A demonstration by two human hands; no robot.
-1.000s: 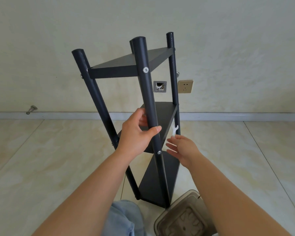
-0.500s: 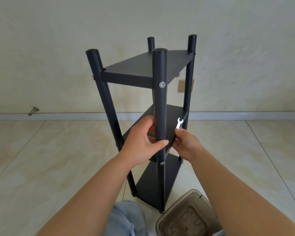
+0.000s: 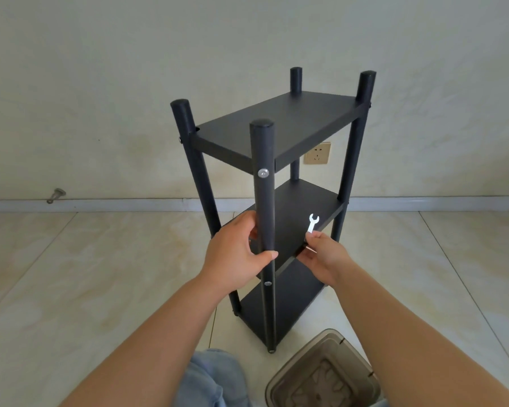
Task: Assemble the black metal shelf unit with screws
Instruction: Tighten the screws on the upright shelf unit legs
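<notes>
Tiled floor [image 3: 100, 274], pale wall [image 3: 100, 69], wall socket [image 3: 317, 153]

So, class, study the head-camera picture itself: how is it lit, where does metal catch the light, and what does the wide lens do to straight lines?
Head view: soft, even light with no hard shadows; the screw head and the small wrench in the right hand glint brightly; the baseboard bows slightly and the shelf unit posts splay from the wide lens; everything looks sharp.

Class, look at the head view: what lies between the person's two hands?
Between the left hand and right hand, which pinches a small wrench, lies the middle shelf's front edge.
</notes>
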